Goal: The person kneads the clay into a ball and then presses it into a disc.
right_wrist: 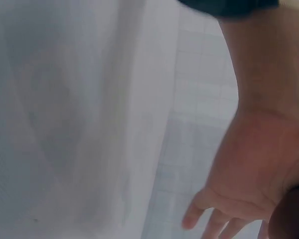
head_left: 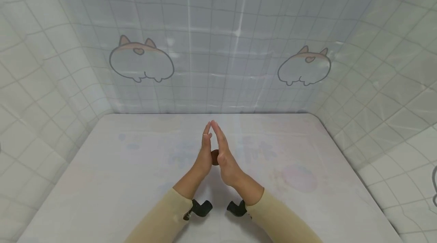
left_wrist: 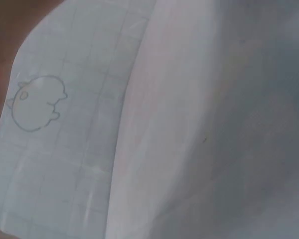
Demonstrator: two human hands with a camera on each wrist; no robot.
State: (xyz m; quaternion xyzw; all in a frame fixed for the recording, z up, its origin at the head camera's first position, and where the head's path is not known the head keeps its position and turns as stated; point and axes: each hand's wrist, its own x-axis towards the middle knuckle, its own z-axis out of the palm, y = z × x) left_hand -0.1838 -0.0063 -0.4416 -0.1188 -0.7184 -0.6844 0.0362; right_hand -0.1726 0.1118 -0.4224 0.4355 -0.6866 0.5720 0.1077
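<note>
Both hands are raised over the table with palms facing each other and fingers pointing away, their fingertips meeting at the top. Between the palms sits a small brown round object [head_left: 214,157], partly covered by them. The left hand [head_left: 205,155] presses on one side of it, fingers straight. On its other side is the right hand [head_left: 226,161], fingers straight too. In the right wrist view the dark, curved edge of the round object [right_wrist: 293,214] shows at the lower right, beside a palm. The left wrist view shows only blurred skin at its left edge.
A pale table [head_left: 119,182] with faint coloured patterns lies below the hands. Tiled-print sheeting [head_left: 218,45] with cartoon animal drawings [head_left: 141,62] stands behind it and at both sides. A black wrist camera mount [head_left: 202,208] sits at each beige sleeve [head_left: 164,216].
</note>
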